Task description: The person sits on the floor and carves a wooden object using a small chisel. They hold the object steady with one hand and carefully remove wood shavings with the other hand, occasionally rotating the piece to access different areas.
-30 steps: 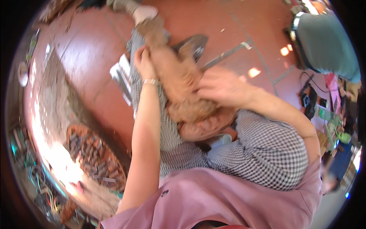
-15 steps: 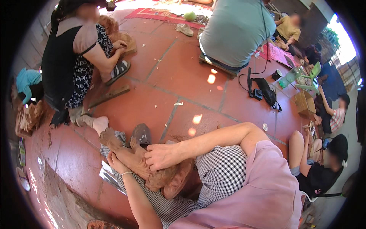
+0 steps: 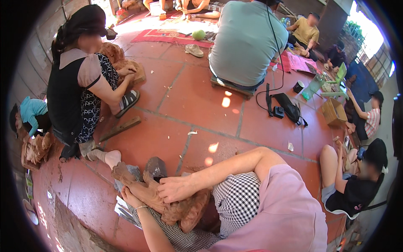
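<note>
A brown carved wooden figure (image 3: 184,212) lies slanting across my lap, over black-and-white checked cloth (image 3: 237,189). At its left side my left hand (image 3: 132,198) is closed against the carving's edge, its thumb along the wood. My right hand (image 3: 175,189) rests on top of the carving's middle with fingers bent and pressed together. Anything under those fingertips is hidden. Just beyond the right hand, a dark flat-ended part (image 3: 155,168) with pale marks stands up beside the carving. White paper (image 3: 126,211) sticks out beneath my left hand.
A person in a black vest (image 3: 73,90) squats at front left with another carving (image 3: 119,61). Ahead, a person in a grey shirt (image 3: 241,46) sits back-turned. A wooden strip (image 3: 120,128), black bag (image 3: 287,107) and cardboard box (image 3: 333,111) lie on the red tiles.
The view has shifted, so the far part of the room shows more. My right hand has shifted slightly on the carving; the left keeps its place at the side.
</note>
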